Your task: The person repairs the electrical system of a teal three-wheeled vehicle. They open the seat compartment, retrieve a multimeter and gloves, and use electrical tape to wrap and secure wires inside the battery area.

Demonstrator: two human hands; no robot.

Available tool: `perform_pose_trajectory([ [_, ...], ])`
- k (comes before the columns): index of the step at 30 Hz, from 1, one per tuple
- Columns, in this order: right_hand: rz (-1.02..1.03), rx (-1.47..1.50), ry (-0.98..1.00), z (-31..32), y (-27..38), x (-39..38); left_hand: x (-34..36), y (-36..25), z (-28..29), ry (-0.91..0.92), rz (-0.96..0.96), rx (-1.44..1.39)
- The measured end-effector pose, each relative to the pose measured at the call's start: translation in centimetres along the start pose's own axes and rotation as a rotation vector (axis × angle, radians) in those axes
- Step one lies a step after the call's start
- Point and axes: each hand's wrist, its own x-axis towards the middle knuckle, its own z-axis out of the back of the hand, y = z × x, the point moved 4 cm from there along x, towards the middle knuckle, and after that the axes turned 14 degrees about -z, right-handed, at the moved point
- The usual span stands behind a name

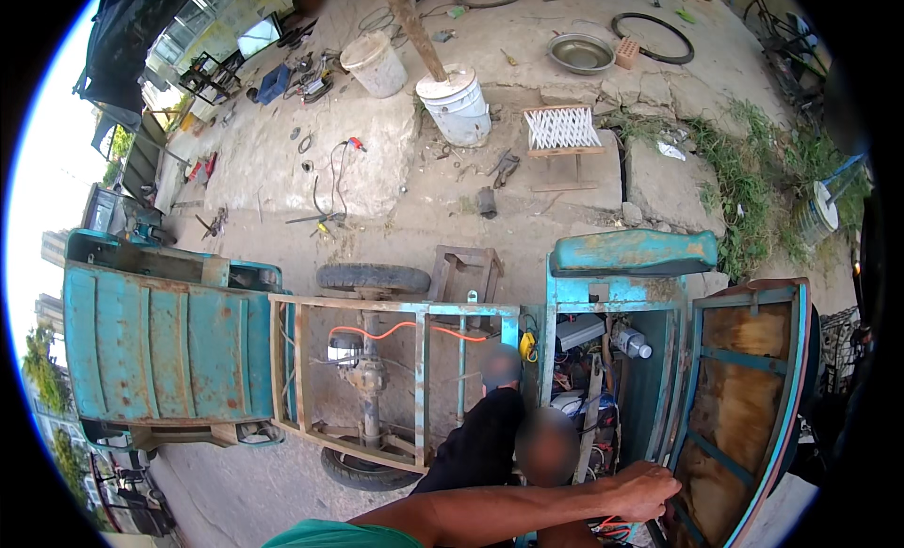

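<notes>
My left arm, in a green sleeve, reaches across the lower edge to the right. At its end my left hand (644,491) is closed, fingers curled, beside the near edge of a raised panel (744,388) with a teal frame and stained brown inside. What the fingers hold, if anything, is hidden. Left of this hand lies an open teal compartment (650,397) of a three-wheeled vehicle, with wires, a clear plastic bottle (631,342) and a wooden strip (589,426). My right hand does not show. A dark-clothed limb (476,444) and blurred round patches partly cover the frame.
Left of the compartment are a bare vehicle frame (422,360), an axle, a wheel (374,277), an orange cable (405,326) and a rusty teal cargo box (169,346). A padded seat (633,253) stands beyond the compartment. Farther off are white buckets (455,110) and a metal basin (582,53).
</notes>
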Motion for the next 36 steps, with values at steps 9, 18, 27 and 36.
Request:
perform_pose_trajectory([
  [9, -0.017, 0.019, -0.012, 0.4, 0.2, -0.4, -0.9, -0.1, 0.3, 0.013, -0.039, -0.018],
  [18, -0.114, -0.032, 0.107, 1.2, 1.5, -0.9, -0.9, -1.6, 2.4, 0.14, 0.047, 0.006],
  [27, -0.139, 0.034, 0.064, 1.6, 0.9, -1.0, -1.1, -2.4, 1.8, 0.191, 0.026, 0.015],
  [36, -0.013, -0.03, -0.012, -2.3, -2.9, 0.2, -1.1, -2.9, 1.9, 0.225, 0.024, 0.023],
])
